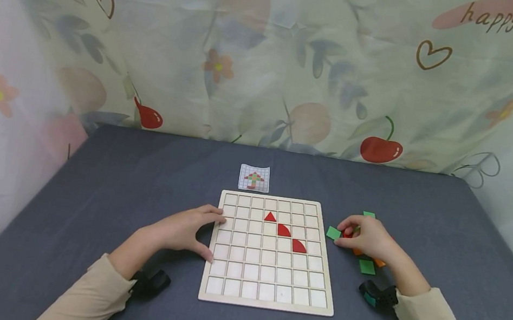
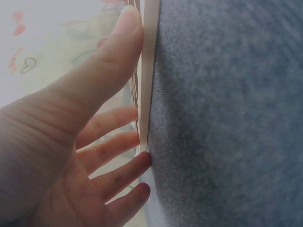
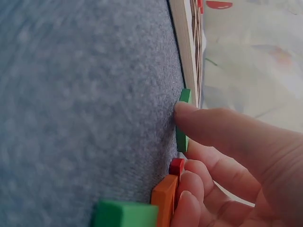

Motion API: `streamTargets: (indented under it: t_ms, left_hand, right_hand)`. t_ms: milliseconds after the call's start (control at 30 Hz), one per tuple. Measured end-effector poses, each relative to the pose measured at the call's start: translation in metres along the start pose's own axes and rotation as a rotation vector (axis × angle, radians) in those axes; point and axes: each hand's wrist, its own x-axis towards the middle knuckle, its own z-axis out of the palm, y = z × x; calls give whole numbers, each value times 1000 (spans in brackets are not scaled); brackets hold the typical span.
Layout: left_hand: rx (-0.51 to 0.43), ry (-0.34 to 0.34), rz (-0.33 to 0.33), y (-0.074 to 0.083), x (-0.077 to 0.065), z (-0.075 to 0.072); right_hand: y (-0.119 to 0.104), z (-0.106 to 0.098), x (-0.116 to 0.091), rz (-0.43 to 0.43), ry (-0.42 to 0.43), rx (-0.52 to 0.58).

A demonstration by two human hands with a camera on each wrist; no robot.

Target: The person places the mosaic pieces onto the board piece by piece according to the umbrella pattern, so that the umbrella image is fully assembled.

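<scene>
Because the left hand [image 1: 180, 230] only touches the board's left edge, fingers spread and relaxed, it resists little; a bump from the right could probably slide or twist the wooden grid board [image 1: 265, 304]. Pattern card [image 1: 254, 178] sits just beyond the board's far edge; its print is small, so a misread row or column is a likely cause of a wrong cell.

On the board, red triangle tile [image 1: 270, 217], upper red quarter-circle tile [image 1: 284, 230] and lower red quarter-circle tile [image 1: 299, 246] step diagonally down to the right. They look loose in their cells: a jolt or brushing fingertip could turn them.

Green square tile [image 1: 334, 232] is just off the board's right edge, pinched by thumb and fingertips of the right hand [image 1: 371, 237]. Can't tell if it's clear of the cloth. Main risk: carried too low, it catches the raised rim and spins or drops out of the pinch. Second: the curled fingers sit close to a red tile [image 3: 176, 166] and orange tile [image 3: 163, 201], so could drag either along. Farther right, wrist camera [image 1: 377, 296] is near a spare green tile [image 1: 366, 267]; a low forearm could knock it.
</scene>
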Motion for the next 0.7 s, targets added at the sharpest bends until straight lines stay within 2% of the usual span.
streamTargets:
  t_ms: [267, 700]
  left_hand:
    - [2, -3, -14, 0, 1, 0]
    - [3, -6, -14, 0, 1, 0]
  right_hand:
    - [-5, -1, 0, -14, 0, -24]
    - [-18, -3, -2, -27, 0, 0]
